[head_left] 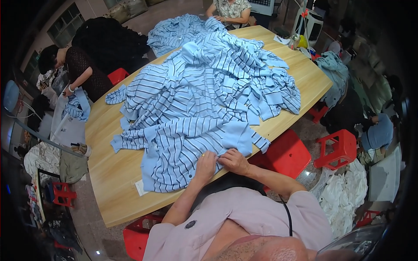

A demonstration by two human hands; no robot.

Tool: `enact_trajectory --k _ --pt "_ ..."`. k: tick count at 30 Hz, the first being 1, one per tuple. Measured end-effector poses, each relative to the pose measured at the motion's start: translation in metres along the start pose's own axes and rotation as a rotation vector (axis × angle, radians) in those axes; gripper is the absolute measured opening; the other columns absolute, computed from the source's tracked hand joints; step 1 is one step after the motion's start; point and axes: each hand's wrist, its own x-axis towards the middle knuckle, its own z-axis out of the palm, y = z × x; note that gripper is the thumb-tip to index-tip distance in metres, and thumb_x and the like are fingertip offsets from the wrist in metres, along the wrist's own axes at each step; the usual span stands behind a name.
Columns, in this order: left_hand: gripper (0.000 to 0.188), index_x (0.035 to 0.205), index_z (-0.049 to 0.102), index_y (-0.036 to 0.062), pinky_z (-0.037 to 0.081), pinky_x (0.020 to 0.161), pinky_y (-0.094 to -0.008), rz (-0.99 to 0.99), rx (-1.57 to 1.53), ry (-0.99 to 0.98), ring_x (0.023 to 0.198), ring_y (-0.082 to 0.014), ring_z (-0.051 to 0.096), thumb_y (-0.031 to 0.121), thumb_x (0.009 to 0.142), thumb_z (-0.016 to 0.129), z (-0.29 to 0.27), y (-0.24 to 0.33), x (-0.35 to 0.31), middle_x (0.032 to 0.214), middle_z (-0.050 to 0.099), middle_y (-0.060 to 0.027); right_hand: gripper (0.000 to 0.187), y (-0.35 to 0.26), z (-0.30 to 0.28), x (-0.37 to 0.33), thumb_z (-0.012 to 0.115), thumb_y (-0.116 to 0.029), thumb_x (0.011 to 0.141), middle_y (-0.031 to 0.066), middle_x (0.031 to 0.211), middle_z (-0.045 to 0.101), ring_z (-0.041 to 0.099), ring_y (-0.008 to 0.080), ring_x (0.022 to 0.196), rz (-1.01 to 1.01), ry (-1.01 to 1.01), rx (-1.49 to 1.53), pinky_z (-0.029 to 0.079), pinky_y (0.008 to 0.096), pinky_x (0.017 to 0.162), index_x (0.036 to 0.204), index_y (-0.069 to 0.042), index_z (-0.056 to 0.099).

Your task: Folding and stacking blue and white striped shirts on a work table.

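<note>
A light-blue knit garment (185, 145) with dark and white stripes lies spread at the near edge of the table, its plain blue band at the right. Small dark buttons show on its lower part. My left hand (207, 165) pinches the garment's near edge, fingers closed. Close beside it, my right hand (234, 162) is closed on the same edge. The fingertips of both nearly meet, and whatever small part lies between them is hidden. Beyond the garment rises a big heap of matching striped garments (204, 82).
The wooden table (117, 191) holds a white paper tag (141, 188) near its front edge. Red stools (285, 152) stand close by on the right. One person (87, 74) handles striped cloth at the left; another (228, 13) sits at the far end. White cloth (346, 195) lies piled at right.
</note>
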Motion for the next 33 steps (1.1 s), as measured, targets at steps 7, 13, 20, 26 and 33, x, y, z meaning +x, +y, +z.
enact_trajectory --k 7,13,20,26,33 --pt "0.013 0.11 0.065 0.0042 0.045 0.083 -0.0493 -0.063 -0.048 0.016 0.097 -0.0378 0.064 0.015 0.104 0.065 0.001 0.003 -0.005 0.102 0.064 -0.016 0.024 0.0 -0.005 0.0 0.074 -0.007 0.079 0.0041 0.096 0.069 0.067 0.0236 0.092 -0.037 -0.016 0.009 0.053 0.0396 0.087 0.103 -0.007 0.073" --pt "0.012 0.106 0.068 0.005 0.045 0.085 -0.049 -0.092 -0.153 -0.063 0.099 -0.0356 0.065 0.016 0.104 0.064 -0.007 0.002 -0.005 0.1 0.067 -0.0133 0.02 -0.006 -0.014 0.007 0.071 -0.012 0.083 0.0019 0.099 0.067 0.066 0.0199 0.096 -0.1 -0.055 -0.096 0.049 0.04 0.093 0.103 -0.009 0.072" --pt "0.016 0.111 0.066 0.0033 0.045 0.089 -0.0496 -0.075 -0.27 -0.109 0.104 -0.0385 0.063 0.014 0.099 0.07 -0.013 -0.003 -0.005 0.108 0.065 -0.0163 0.013 -0.005 -0.011 0.003 0.071 -0.014 0.085 0.0032 0.108 0.07 0.067 0.0216 0.107 -0.023 -0.115 -0.085 0.043 0.0535 0.111 0.098 -0.015 0.07" --pt "0.02 0.113 0.065 0.003 0.044 0.09 -0.0485 -0.093 -0.219 -0.115 0.106 -0.0381 0.062 0.015 0.098 0.071 -0.016 0.002 -0.007 0.109 0.064 -0.0164 0.016 0.002 -0.014 0.009 0.075 -0.006 0.079 0.0053 0.095 0.068 0.065 0.0269 0.09 -0.001 -0.147 0.116 0.054 0.0406 0.077 0.095 -0.007 0.072" --pt "0.019 0.108 0.068 0.0048 0.045 0.088 -0.0483 -0.12 -0.271 -0.073 0.104 -0.0363 0.065 0.012 0.092 0.077 -0.015 0.002 -0.01 0.106 0.068 -0.0139 0.015 0.0 -0.007 0.012 0.078 -0.005 0.078 0.0067 0.081 0.06 0.063 0.0276 0.081 0.072 -0.158 0.128 0.052 0.0419 0.071 0.084 -0.008 0.065"
